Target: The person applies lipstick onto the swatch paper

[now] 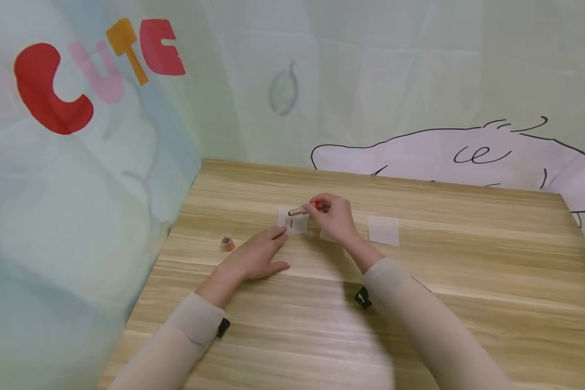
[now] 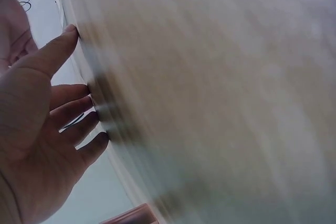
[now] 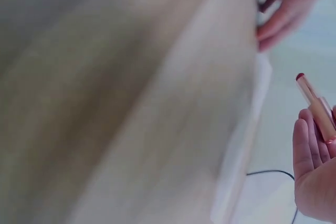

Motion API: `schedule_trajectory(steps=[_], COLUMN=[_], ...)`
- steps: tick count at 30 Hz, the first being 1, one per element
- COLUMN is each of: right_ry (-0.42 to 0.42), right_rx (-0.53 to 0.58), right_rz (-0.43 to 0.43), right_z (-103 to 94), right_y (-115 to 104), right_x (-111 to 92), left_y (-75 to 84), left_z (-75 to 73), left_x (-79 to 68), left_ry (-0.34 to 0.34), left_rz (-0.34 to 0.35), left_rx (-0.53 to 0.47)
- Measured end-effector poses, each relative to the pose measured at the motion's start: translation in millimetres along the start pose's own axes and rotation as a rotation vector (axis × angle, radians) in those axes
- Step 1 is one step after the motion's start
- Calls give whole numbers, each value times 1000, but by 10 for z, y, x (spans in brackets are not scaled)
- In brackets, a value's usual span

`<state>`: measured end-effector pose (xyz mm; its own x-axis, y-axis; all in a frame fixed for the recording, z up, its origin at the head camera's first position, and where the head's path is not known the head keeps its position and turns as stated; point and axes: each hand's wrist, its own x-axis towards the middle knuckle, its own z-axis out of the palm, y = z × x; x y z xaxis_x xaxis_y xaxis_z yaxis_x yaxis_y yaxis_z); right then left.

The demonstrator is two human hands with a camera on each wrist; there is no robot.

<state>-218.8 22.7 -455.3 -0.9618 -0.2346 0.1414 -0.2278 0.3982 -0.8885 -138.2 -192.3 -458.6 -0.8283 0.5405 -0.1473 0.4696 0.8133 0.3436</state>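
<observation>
My right hand (image 1: 336, 218) grips a lipstick (image 1: 298, 211) with a rose-gold tube, its dark red tip pointing left just above a small white paper square (image 1: 300, 226). A short red streak (image 1: 291, 222) marks that paper. In the right wrist view the lipstick (image 3: 318, 107) is seen along its length, red tip uppermost, apart from the table. My left hand (image 1: 254, 257) rests on the table with fingers extended and fingertips at the paper's lower left edge. Close to the left hand stands the copper-coloured lipstick cap (image 1: 228, 244), hollow end up.
Another white paper square (image 1: 383, 231) lies to the right, and a further one (image 1: 327, 234) is partly hidden beneath the right hand. The wooden table (image 1: 292, 309) backs onto a printed cloth wall (image 1: 361, 81). A black device (image 1: 363, 298) shows under the right sleeve.
</observation>
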Motion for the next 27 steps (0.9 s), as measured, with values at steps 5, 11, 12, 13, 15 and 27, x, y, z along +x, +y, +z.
schedule_trajectory(steps=[5,11,12,13,15,27], right_ry=[45,63,65,66,71,108], right_rx=[155,208,208,208,209,236], right_rz=[36,47,46,43,39,68], right_z=[-209,-441,-475,-507,-561,-735], right_y=[-92,-177,-190,-200,-209,-155], right_x=[-7,-52,-63,-73,-96,-195], left_y=[23,55,65,78,115,309], left_z=[13,1,-3,-9,-23,-14], left_x=[30,80,91,101,127,290], left_ry=[2,60,69,78,96,80], left_rz=[0,16,19,23,41,108], left_rx=[5,7,10,13,19,82])
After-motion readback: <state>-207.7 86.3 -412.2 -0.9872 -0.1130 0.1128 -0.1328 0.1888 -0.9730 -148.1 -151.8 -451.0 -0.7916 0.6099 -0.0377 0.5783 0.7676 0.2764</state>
